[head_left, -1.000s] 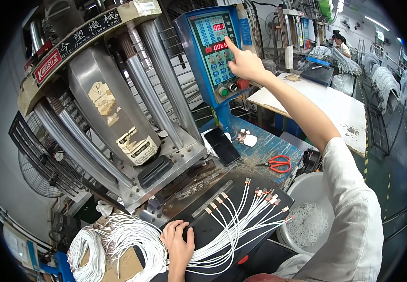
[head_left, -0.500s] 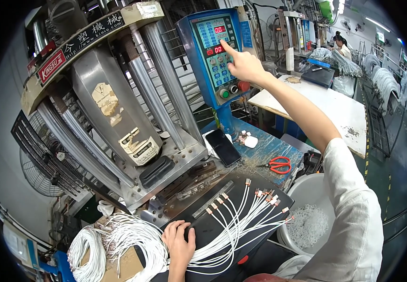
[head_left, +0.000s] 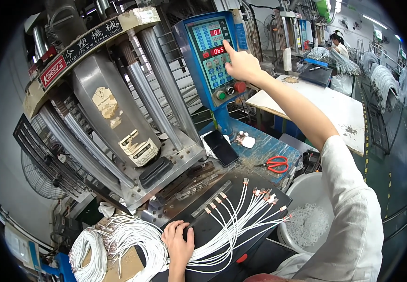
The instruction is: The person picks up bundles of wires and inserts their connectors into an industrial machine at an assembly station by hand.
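White cables (head_left: 241, 216) fan across the dark tray (head_left: 213, 230) on the near bench, pinned flat by the left hand (head_left: 179, 239), fingers spread. Far right, the right hand (head_left: 242, 66) presses 1 extended finger to the blue control panel (head_left: 210, 56). Risk: a cable could slip loose as attention shifts.

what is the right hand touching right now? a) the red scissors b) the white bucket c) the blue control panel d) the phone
c: the right hand is raised with its forefinger on the blue control panel, while the red scissors, the phone and the white bucket lie untouched lower down.
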Available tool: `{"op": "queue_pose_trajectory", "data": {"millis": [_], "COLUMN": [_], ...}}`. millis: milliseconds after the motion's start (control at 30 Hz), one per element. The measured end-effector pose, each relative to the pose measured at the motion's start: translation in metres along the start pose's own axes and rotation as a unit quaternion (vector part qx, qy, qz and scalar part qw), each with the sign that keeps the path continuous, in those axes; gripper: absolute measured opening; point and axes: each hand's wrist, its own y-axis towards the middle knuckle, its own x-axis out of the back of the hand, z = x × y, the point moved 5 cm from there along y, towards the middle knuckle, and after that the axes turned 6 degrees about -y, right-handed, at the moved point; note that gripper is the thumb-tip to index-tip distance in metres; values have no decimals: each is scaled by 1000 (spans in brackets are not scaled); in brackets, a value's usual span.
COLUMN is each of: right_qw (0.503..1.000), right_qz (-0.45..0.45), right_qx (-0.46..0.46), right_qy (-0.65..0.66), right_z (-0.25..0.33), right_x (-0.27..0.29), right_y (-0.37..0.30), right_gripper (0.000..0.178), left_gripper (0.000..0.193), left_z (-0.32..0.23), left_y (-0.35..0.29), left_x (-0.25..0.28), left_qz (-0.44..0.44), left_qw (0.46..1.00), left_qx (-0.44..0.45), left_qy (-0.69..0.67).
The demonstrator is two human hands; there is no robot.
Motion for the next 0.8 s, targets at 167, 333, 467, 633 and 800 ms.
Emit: {"op": "queue_pose_trajectory", "data": {"millis": [167, 333, 467, 633, 800], "right_qw": [997, 998, 999, 999, 999], "right_qz": [62, 35, -22, -30, -42], "right_qx": [-7, 15, 11, 7, 3], "right_qy": [-37, -56, -32, -23, -23], "right_z": [-7, -4, 3, 10, 7], "right_x": [7, -3, -7, -5, -3], "right_y": [0, 8, 16, 12, 14], "right_gripper": [76, 73, 67, 63, 60], "left_gripper": [20, 20, 20, 20, 19], "left_z": [-5, -5, -3, 1, 2], "left_y": [0, 0, 0, -3, -3], "left_x": [0, 1, 0, 1, 0], "left_qz": [10, 22, 19, 13, 23], "left_qw": [1000, 1000, 1000, 1000, 1000], "left_qx": [3, -2, 1, -4, -11], "left_qy": [2, 4, -4, -1, 5]}}
